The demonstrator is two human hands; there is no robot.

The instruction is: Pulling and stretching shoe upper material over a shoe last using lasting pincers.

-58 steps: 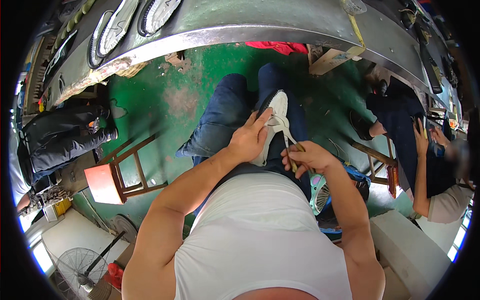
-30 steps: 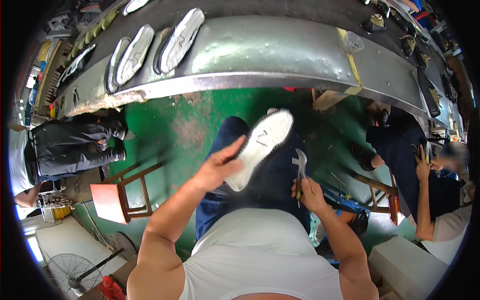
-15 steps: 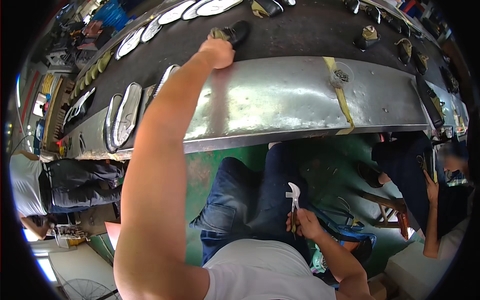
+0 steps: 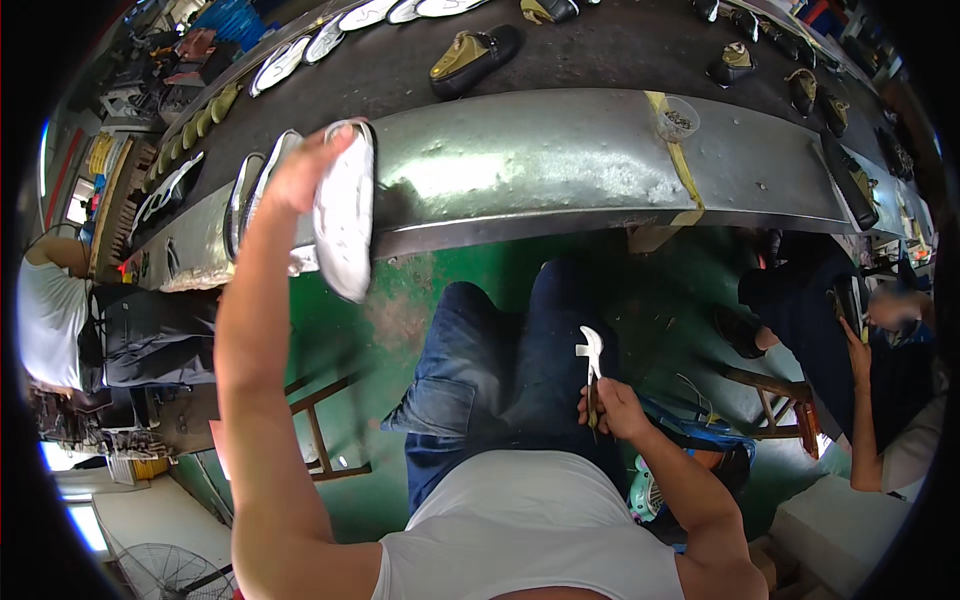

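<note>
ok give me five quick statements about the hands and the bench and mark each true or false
1. The left hand holds a shoe with a white underside. True.
2. The right hand is empty. False: it grips metal pincers.
3. The head of the pincers points toward the person's belly. False: it points away, toward the workbench.
4. Black-and-olive shoes rest on the dark benchtop. True.
5. The clear cup stands on the floor. False: the cup stands on the workbench's metal front part.

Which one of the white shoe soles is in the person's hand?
The white shoe sole in the left hand; the others lie on the bench.
</note>
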